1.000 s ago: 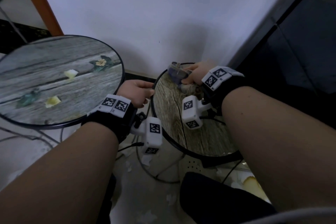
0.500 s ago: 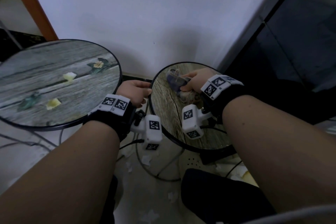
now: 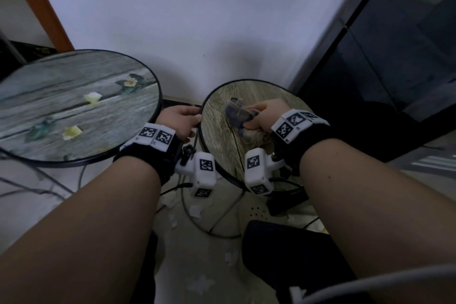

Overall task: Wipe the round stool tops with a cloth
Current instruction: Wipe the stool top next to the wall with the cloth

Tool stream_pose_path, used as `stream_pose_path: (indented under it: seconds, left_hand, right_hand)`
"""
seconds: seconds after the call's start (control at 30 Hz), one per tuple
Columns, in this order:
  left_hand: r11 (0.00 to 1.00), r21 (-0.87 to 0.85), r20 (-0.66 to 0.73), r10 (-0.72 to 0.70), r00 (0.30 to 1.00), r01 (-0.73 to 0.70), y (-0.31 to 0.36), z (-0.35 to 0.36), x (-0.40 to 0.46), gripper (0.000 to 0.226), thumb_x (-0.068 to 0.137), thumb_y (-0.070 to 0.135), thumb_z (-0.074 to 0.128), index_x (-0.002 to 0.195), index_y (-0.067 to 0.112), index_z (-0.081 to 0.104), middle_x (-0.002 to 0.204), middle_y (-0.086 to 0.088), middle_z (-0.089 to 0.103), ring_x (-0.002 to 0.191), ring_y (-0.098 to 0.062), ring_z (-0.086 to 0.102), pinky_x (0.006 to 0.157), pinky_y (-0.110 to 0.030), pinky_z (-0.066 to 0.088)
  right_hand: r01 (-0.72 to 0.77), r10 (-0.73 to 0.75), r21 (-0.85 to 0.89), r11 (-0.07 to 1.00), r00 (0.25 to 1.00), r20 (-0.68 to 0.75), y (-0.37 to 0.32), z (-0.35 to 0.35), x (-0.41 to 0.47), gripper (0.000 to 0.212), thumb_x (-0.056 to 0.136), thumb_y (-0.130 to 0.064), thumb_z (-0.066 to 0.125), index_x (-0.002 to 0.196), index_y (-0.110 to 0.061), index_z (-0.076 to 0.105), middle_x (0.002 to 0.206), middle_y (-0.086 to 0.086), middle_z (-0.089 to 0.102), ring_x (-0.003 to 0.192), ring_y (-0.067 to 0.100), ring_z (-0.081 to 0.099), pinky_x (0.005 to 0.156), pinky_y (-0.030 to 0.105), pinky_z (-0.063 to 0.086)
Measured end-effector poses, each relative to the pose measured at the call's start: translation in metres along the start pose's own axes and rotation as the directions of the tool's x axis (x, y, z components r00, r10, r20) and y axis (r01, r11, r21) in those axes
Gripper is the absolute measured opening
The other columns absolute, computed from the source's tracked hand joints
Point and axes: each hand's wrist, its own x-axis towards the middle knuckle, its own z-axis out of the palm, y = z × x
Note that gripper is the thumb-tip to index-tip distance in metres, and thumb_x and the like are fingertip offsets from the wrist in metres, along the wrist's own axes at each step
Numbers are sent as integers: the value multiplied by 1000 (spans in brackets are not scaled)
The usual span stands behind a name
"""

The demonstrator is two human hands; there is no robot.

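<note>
Two round stool tops stand against a white wall. The small one [image 3: 222, 140] has a brown wood-grain print and a black rim. My right hand [image 3: 266, 116] grips a bunched grey-purple cloth [image 3: 238, 112] and holds it down on the middle of this top. My left hand [image 3: 181, 119] curls its fingers round the small stool's left rim. The larger top [image 3: 61, 106] at the left shows a grey plank print with flowers and two pale scraps lying on it.
Thin black wire legs [image 3: 217, 224] and cables run under the stools. White scraps of paper [image 3: 197, 212] litter the pale floor. A dark glass-fronted cabinet [image 3: 394, 57] stands at the right, and an orange wooden post [image 3: 47, 12] rises at the back left.
My right hand has drawn the cloth from the far edge of the small top toward its middle. My left hand stays on the left rim.
</note>
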Motion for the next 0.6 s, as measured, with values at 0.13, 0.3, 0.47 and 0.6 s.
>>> stream_pose_path:
  seconds: [0.13, 0.3, 0.47, 0.6]
  left_hand:
    - [999, 27, 7, 18, 1000, -18, -2, 0, -4, 31, 94, 19, 54, 124, 16, 61, 88, -7, 64, 51, -14, 46, 43, -18, 38]
    - [999, 30, 22, 29, 999, -30, -4, 2, -10, 32, 95, 19, 52, 126, 16, 59, 76, 1, 61, 50, -12, 46, 42, -16, 39]
    - [1000, 14, 75, -12, 997, 11, -7, 1, -22, 40, 94, 17, 54, 134, 18, 50, 75, 2, 59, 47, -8, 49, 40, -14, 38]
    - [999, 31, 80, -29, 996, 27, -8, 1, -35, 46, 93, 18, 57, 137, 22, 47, 78, 2, 60, 54, -13, 49, 49, -23, 41]
  right_hand:
    - [1, -1, -70, 998, 1000, 4, 7, -1, -6, 45, 79, 5, 69, 121, -9, 64, 99, 1, 64, 88, 10, 54, 64, 16, 43]
    - [17, -17, -146, 989, 1000, -3, 14, -2, -14, 44, 79, -2, 71, 120, -14, 65, 98, 0, 63, 91, 11, 54, 76, 21, 41]
    - [31, -37, -213, 977, 999, -27, 17, 1, -19, 43, 77, -6, 74, 118, -15, 66, 113, 3, 68, 100, 15, 61, 84, 26, 48]
    - [14, -23, -194, 981, 999, -42, 20, 2, -27, 42, 77, -5, 74, 117, -15, 67, 113, 2, 68, 94, 13, 59, 78, 24, 46]
